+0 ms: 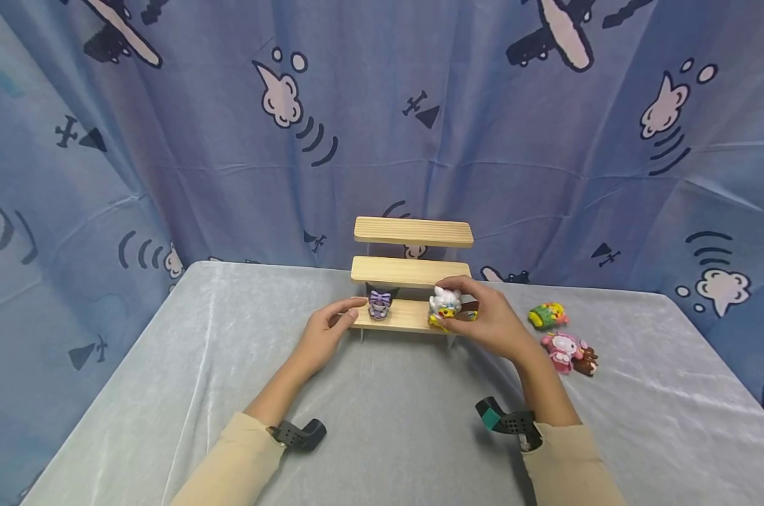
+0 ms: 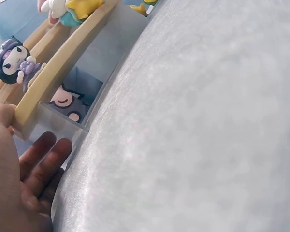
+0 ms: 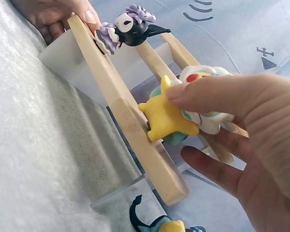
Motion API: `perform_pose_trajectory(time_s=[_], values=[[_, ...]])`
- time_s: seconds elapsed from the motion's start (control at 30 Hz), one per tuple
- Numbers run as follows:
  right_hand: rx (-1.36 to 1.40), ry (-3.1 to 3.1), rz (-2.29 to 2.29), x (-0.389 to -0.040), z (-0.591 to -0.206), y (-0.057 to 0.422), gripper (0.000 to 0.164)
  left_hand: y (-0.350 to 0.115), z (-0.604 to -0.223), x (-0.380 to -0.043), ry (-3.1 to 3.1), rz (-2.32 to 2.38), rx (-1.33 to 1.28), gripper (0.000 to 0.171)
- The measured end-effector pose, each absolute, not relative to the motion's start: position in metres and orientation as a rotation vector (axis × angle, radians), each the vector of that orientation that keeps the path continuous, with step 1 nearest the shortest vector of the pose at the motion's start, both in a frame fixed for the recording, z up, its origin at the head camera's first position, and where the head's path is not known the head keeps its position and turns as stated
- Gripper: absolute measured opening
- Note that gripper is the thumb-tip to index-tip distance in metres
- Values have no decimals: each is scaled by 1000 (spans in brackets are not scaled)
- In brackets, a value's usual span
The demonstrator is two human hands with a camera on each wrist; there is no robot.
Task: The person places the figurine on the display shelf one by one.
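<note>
A three-tier display stand (image 1: 412,270) has wooden boards on clear supports. On the left of its lowest board sits a purple-and-black figurine (image 1: 379,303) with a bow. My left hand (image 1: 321,334) holds that board's left end, one digit against the wood and other fingers (image 2: 41,169) beside the clear support. Toward the board's right end, my right hand (image 1: 492,320) pinches a yellow figurine (image 1: 445,306) in a white hood. In the right wrist view, the thumb (image 3: 208,96) presses its yellow body, whose feet meet the board.
Right of the stand, a green-and-yellow figurine (image 1: 546,316), a pink-and-white one (image 1: 561,350) and a brown one (image 1: 587,360) lie on the grey cloth-covered table (image 1: 230,337). Another blue-and-yellow figurine (image 3: 166,225) shows past the stand's right end. A blue patterned curtain (image 1: 382,126) hangs behind.
</note>
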State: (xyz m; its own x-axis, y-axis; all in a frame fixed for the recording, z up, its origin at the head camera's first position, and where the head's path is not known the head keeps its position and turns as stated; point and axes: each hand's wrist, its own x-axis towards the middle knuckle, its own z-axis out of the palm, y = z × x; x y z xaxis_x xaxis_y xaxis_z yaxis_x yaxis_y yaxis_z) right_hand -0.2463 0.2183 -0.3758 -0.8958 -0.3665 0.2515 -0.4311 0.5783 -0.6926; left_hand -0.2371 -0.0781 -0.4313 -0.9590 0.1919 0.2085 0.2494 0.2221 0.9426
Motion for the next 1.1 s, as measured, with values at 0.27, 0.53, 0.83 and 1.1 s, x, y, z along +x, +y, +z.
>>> perform_pose_trajectory(time_s=[0.27, 0.53, 0.83, 1.1], values=[[701, -2761, 1262, -248, -378, 222, 51, -78, -432, -238, -2413, -1879, -441, 32], [687, -2770, 1276, -249, -380, 224, 51, -78, -432, -237, -2423, -1869, -438, 31], [665, -2755, 1292, -248, -380, 219, 52, -78, -431, -236, -2419, -1870, -440, 31], [666, -2719, 1324, -249, -383, 213, 52, -78, -431, -236, -2424, -1865, -435, 32]])
